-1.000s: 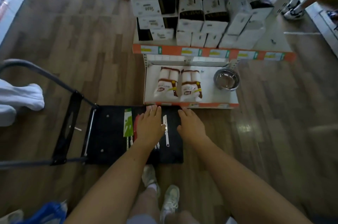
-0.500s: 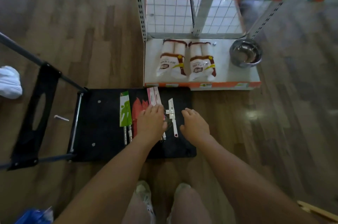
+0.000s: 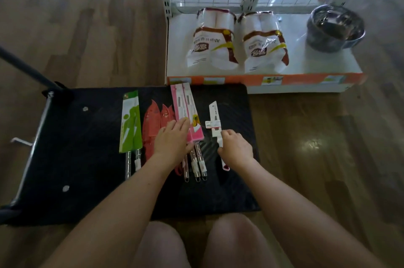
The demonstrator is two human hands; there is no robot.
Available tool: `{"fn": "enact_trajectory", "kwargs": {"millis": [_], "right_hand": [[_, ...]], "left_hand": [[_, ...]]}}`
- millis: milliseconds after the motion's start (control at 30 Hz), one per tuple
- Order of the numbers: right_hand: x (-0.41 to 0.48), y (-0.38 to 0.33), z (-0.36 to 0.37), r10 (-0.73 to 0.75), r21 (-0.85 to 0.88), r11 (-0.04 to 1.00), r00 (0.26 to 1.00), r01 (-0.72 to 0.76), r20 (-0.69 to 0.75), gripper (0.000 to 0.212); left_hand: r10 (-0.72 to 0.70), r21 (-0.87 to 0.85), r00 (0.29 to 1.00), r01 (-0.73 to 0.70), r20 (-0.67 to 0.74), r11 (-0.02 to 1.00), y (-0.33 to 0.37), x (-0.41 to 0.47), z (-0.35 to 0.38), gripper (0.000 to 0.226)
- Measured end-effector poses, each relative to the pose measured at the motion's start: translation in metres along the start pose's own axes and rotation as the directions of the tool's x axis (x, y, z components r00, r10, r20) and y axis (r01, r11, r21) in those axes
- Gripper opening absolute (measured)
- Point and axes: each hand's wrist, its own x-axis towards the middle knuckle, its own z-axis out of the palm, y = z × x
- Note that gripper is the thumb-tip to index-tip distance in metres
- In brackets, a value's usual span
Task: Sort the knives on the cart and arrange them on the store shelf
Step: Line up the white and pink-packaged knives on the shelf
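The knives sit in a row on the black cart mid-frame: green-sleeved knives, red knives, pink-sleeved knives, and a white knife rightmost. The left hand lies flat across the red and pink ones, fingers straight, gripping nothing. The right hand is curled round the white knife's handle, and the shelf is in the upper right.

Dim, warm indoor light. The black cart swallows detail, its ribbing barely showing. Right of the cart, an overhead lamp glares off the wooden floor. Beyond the cart the white shelf is brightest, with sheen on its plastic packs. Left of the cart the floor is smeared and soft. Wide-angle distortion bows the cart's edges.
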Motion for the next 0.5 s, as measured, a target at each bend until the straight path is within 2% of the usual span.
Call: {"fn": "enact_trajectory", "kwargs": {"millis": [100, 200, 333, 500], "right_hand": [[0.019, 0.004, 0.027, 0.028, -0.004, 1.0, 1.0, -0.028, -0.009, 0.038], [0.028, 0.006, 0.047, 0.046, -0.015, 0.999, 0.999, -0.047, -0.024, 0.038], [0.033, 0.005, 0.06, 0.033, -0.021, 0.999, 0.994, -0.035, -0.108, 0.041], [0.033, 0.004, 0.066, 0.055, 0.07, 0.997, 0.988, -0.045, -0.141, 0.043]], "left_hand": [[-0.009, 0.007, 0.999, 0.009, -0.033, 1.0, -0.002, 0.013, 0.027, 0.072], [-0.082, 0.017, 0.996, 0.083, -0.019, 0.996, -0.003, 0.016, 0.049, 0.078], [-0.124, 0.081, 0.992, 0.126, -0.026, 0.989, 0.0, 0.016, 0.063, 0.078], [-0.18, -0.062, 0.984, 0.181, 0.008, 0.982, 0.01, 0.016, 0.065, 0.066]]}}
